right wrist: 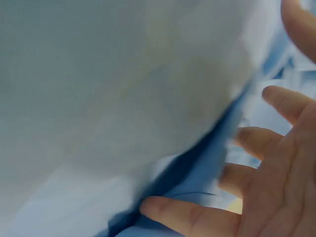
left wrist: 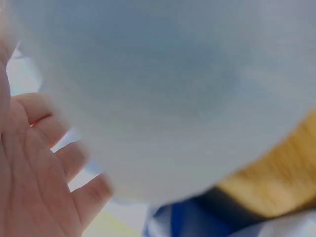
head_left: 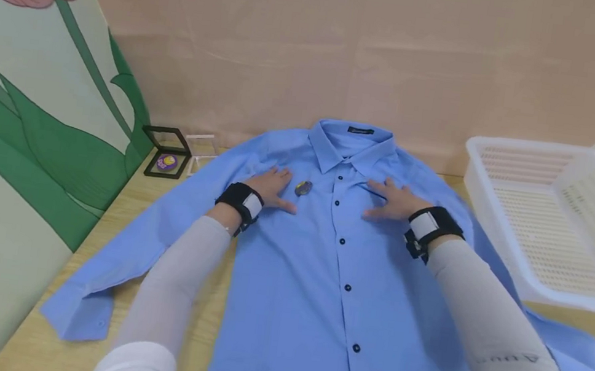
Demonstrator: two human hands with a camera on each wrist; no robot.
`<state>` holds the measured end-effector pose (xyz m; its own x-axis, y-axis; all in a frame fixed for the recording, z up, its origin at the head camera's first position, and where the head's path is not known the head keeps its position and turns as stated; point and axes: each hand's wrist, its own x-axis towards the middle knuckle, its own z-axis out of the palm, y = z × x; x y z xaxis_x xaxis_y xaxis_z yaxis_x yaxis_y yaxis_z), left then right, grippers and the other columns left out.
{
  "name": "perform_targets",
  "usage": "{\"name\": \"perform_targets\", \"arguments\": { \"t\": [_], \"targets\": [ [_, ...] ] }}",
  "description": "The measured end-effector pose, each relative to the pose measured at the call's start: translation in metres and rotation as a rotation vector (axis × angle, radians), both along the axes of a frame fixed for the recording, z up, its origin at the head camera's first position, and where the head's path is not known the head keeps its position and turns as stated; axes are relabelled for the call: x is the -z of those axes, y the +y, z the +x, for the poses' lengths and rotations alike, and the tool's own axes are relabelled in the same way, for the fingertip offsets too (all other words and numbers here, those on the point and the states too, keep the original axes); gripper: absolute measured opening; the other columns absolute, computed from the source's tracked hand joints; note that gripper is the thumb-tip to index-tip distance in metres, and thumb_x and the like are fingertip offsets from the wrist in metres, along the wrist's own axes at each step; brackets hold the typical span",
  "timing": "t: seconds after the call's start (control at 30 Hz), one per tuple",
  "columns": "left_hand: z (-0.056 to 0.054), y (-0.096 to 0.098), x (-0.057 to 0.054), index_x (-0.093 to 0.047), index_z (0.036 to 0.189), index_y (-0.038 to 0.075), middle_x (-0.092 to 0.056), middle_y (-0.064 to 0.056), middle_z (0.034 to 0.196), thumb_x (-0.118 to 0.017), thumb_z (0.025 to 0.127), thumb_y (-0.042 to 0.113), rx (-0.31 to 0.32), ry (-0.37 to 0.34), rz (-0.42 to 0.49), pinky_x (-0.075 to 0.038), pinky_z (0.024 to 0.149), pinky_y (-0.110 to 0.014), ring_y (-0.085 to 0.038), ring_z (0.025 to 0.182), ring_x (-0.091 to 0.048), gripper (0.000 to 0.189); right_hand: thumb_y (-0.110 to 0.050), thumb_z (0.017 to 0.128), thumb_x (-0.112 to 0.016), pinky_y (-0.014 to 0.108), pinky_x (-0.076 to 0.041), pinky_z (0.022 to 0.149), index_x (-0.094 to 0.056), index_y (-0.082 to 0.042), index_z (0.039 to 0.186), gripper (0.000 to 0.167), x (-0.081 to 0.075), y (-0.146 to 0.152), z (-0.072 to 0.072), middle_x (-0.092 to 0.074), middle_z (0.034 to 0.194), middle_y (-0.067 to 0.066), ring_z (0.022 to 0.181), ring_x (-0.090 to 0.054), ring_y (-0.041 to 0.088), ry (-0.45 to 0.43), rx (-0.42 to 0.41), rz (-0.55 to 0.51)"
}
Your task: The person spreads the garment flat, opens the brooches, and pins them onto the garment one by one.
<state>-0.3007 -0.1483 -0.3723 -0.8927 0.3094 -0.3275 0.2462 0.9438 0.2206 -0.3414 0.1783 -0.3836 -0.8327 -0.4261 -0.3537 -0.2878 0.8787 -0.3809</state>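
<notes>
A blue long-sleeved button-up shirt [head_left: 291, 284] lies front up, collar at the far side. On its left chest in the head view sits a small dark and yellow round badge [head_left: 303, 188]. My left hand [head_left: 273, 189] rests beside the badge with its fingers spread over the cloth. Across the button line, my right hand [head_left: 395, 200] lies on the other chest side, fingers spread too. Blurred pale blue cloth fills much of both wrist views, with the fingers of the left hand [left wrist: 44, 148] and right hand [right wrist: 266, 173] extended next to it.
A black hinged case [head_left: 170, 151] stands raised at the back left, holding a purple and yellow round badge [head_left: 166, 162]. Next to it is an upright clear-white case [head_left: 202, 146], partly behind the sleeve. A white plastic basket [head_left: 523, 250] borders the shirt on the right.
</notes>
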Motion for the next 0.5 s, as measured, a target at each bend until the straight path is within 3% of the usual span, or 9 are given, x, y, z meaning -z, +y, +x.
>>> {"name": "perform_targets", "arguments": {
  "t": [0.1,0.23,0.37,0.5],
  "targets": [
    [0.020,-0.004,-0.013,-0.021,0.158,0.006,-0.018,-0.011,0.166,-0.063,0.094,0.050,0.043,0.057,0.080,-0.013,0.127,-0.043,-0.032,0.155,-0.013,0.089,-0.041,0.096,-0.063,0.079,-0.010,0.109,-0.020,-0.008,0.158,0.082,-0.008,-0.001,0.012,0.000,0.159,0.039,0.140,-0.003,0.068,0.052,-0.038,-0.074],
    [0.047,-0.012,-0.028,-0.032,0.155,0.006,-0.028,-0.013,0.163,-0.062,0.097,0.039,0.125,0.117,0.153,-0.019,0.126,-0.041,-0.029,0.152,-0.024,0.073,-0.044,0.094,-0.065,0.081,-0.008,0.107,-0.024,-0.007,0.157,0.084,-0.014,-0.006,0.033,-0.006,0.158,0.039,0.139,-0.001,0.069,0.076,-0.067,-0.066],
    [0.069,-0.025,-0.037,-0.040,0.151,0.005,-0.035,-0.015,0.159,-0.061,0.099,0.032,0.186,0.154,0.189,-0.024,0.124,-0.042,-0.030,0.149,-0.031,0.062,-0.050,0.088,-0.070,0.085,-0.005,0.103,-0.022,-0.011,0.158,0.093,-0.014,-0.012,0.054,-0.005,0.160,0.036,0.137,0.004,0.073,0.009,-0.063,-0.013],
    [0.087,-0.040,-0.040,-0.046,0.146,0.002,-0.042,-0.018,0.154,-0.061,0.099,0.028,0.199,0.192,0.203,-0.027,0.122,-0.044,-0.033,0.145,-0.037,0.055,-0.049,0.085,-0.074,0.086,-0.007,0.103,-0.021,-0.012,0.159,0.098,-0.011,-0.017,0.065,-0.002,0.160,0.036,0.135,0.004,0.074,-0.035,-0.067,0.028]
  ]
}}
